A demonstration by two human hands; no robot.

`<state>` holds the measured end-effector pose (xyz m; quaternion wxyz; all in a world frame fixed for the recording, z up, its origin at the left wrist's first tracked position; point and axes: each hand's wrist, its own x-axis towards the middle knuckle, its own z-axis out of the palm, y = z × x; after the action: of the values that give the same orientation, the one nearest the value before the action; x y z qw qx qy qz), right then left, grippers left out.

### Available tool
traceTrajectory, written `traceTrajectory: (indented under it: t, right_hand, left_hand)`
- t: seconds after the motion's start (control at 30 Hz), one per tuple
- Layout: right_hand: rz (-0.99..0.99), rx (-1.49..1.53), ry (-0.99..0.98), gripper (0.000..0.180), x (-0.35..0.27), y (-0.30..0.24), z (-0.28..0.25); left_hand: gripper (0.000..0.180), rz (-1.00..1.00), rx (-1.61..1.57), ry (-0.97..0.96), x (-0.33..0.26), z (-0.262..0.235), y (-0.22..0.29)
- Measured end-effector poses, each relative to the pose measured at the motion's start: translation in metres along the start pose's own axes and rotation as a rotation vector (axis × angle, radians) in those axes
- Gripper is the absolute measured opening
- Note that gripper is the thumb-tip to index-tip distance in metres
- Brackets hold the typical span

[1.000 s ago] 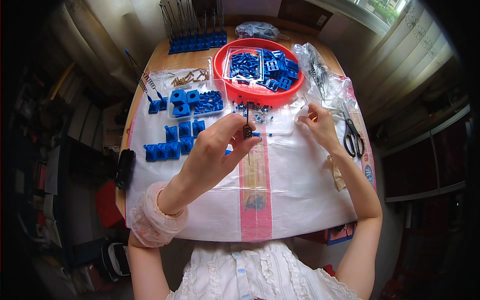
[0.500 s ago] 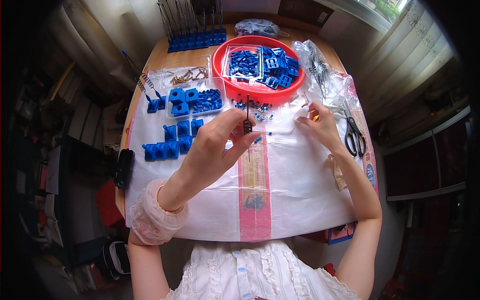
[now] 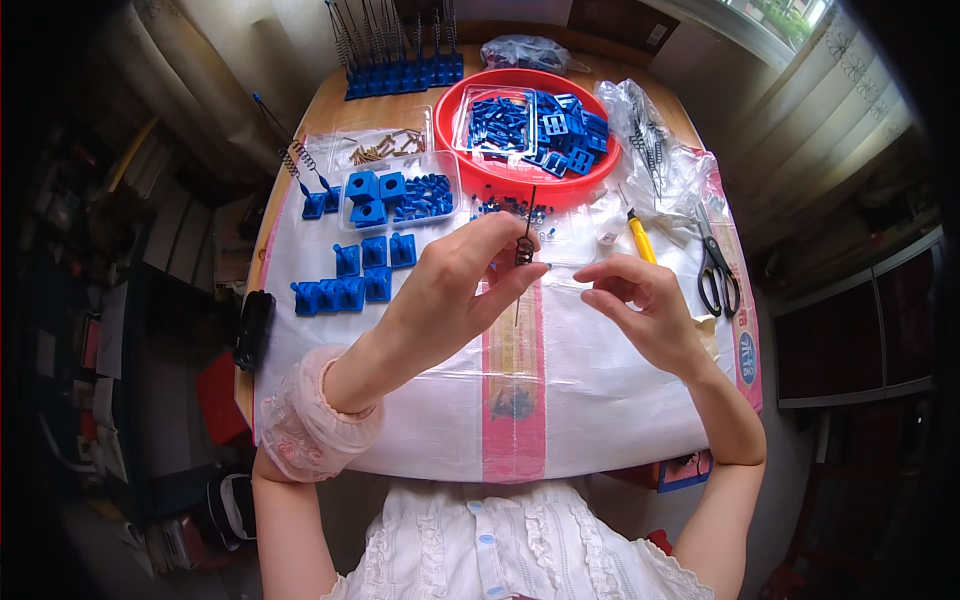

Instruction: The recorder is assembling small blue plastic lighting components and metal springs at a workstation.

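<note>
My left hand [image 3: 455,285] is closed, with thumb and fingers pinching a black coil spring [image 3: 524,250] that has long straight wire ends pointing up and down. To its right my right hand [image 3: 645,310] is raised over the table, thumb and forefinger curved and apart, with nothing visible between them. Beyond the right hand lie a small white piece [image 3: 607,239] and a yellow utility knife [image 3: 641,237]. Small dark, blue and silvery parts [image 3: 515,210] are scattered behind the spring.
Blue block-like pieces [image 3: 347,260] stand left, beside a clear box [image 3: 458,205] of blue parts. Brass-coloured pins [image 3: 385,147] lie behind it. A red basin [image 3: 450,130] holds blue pieces. Black scissors [image 3: 712,280] and bagged springs [image 3: 650,150] are right. Assembled spring stands [image 3: 405,75] are at the back.
My right hand has let go of the small white piece and drawn nearer to me and the left hand. My left hand, still gripping the spring, has shifted slightly right.
</note>
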<state>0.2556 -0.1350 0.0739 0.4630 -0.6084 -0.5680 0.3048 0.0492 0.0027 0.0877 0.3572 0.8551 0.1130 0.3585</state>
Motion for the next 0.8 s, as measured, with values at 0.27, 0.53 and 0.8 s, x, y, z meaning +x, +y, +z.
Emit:
traceTrajectory:
  t: [0.27,0.53,0.8]
  right_hand:
    - [-0.103,0.15,-0.06,0.017,0.018,-0.017,0.022]
    - [-0.12,0.084,-0.044,0.012,0.018,-0.014,0.016]
    - [-0.143,0.136,0.063,0.009,0.014,-0.024,-0.007]
  left_hand:
    - [0.019,0.092,-0.017,-0.029,0.02,0.008,0.006]
    - [0.027,-0.041,-0.221,0.003,0.016,0.013,0.007]
    - [0.012,-0.11,0.351,-0.195,-0.002,0.024,-0.041]
